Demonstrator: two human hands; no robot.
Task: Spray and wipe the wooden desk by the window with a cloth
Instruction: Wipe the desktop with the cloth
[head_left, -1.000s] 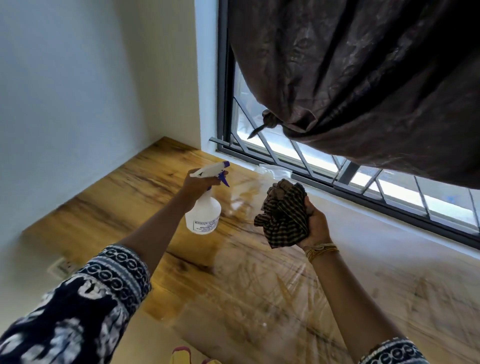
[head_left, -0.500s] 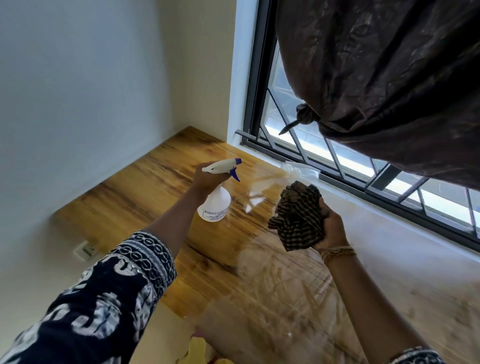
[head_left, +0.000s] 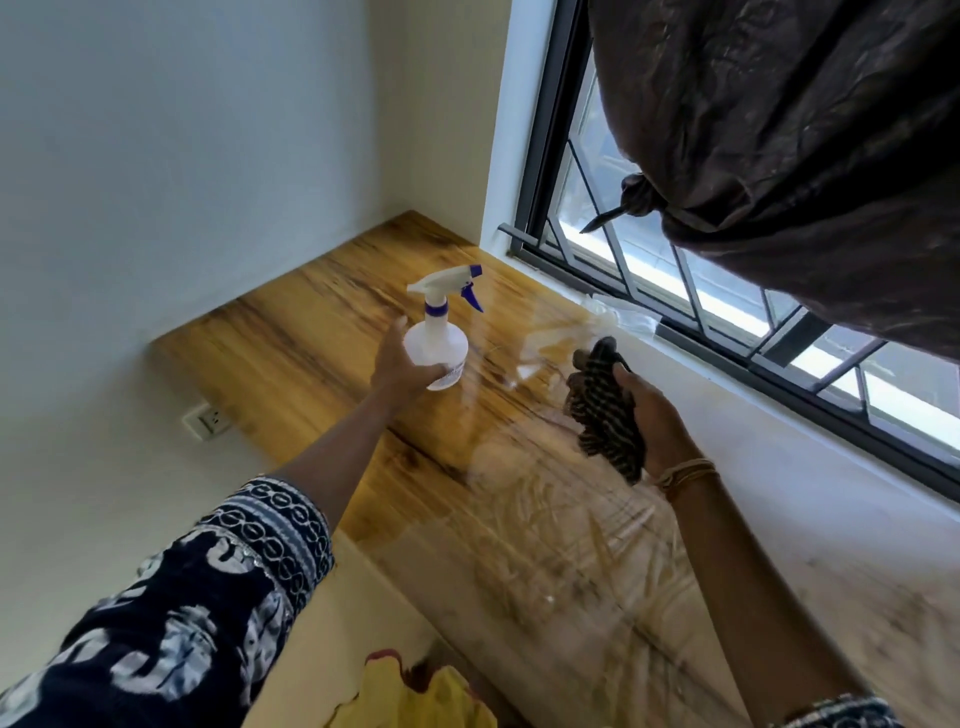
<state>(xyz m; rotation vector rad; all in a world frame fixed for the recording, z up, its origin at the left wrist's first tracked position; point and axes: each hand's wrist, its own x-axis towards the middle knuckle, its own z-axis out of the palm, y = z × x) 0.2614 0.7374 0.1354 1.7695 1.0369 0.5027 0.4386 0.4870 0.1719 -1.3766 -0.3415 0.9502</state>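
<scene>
Wooden counter (head_left: 311, 343): by the window.
Left hand (head_left: 397, 364): fingers now cup the spray bottle (head_left: 439, 345) body, off the trigger; spraying looks finished.
Right hand (head_left: 649, 415): fingers grip bunched cloth (head_left: 602, 405); wiping next.
</scene>
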